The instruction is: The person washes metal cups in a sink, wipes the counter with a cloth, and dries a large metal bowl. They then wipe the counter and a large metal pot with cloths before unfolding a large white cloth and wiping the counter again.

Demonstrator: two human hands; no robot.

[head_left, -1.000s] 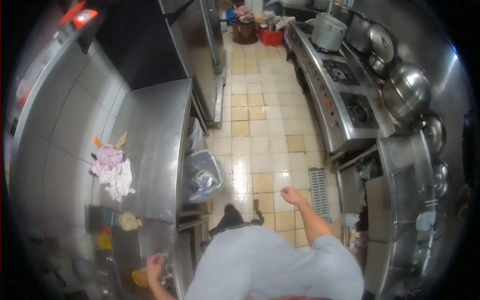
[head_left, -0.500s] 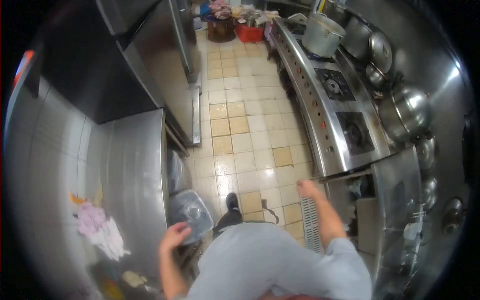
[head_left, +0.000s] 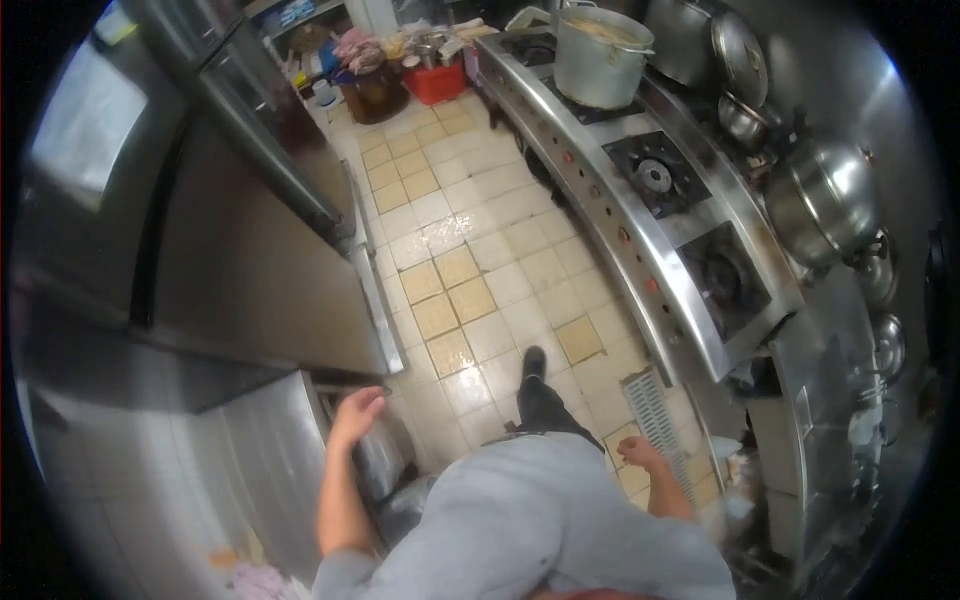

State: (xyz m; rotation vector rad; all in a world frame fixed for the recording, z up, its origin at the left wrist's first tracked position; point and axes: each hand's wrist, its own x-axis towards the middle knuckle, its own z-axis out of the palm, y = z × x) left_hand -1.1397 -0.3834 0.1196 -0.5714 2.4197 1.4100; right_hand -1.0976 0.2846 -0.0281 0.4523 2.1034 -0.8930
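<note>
My left hand [head_left: 360,412] is held out at the left, over the edge of a low steel counter [head_left: 265,440] and beside a steel fridge [head_left: 250,260]. Its fingers are loosely bent and apart, with nothing seen in them. On the other side, my right hand [head_left: 640,452] hangs above the floor near a slotted drain grate [head_left: 657,415]. Its fingers are half curled, and no object shows in them. Neither hand touches anything that I can make out.
A long steel stove [head_left: 640,240] runs along the right, bearing a large pot [head_left: 597,65]. Metal pots [head_left: 825,205] stand behind it. Ahead on the tiled floor [head_left: 500,290] are a brown tub [head_left: 375,97] and a red crate [head_left: 437,84]. One black shoe [head_left: 535,362] shows below me.
The view has moved forward and turned, so the fridge looms larger at the left and the stove is nearer. A leg has stepped ahead. Both hands have shifted, still without a visible object.
</note>
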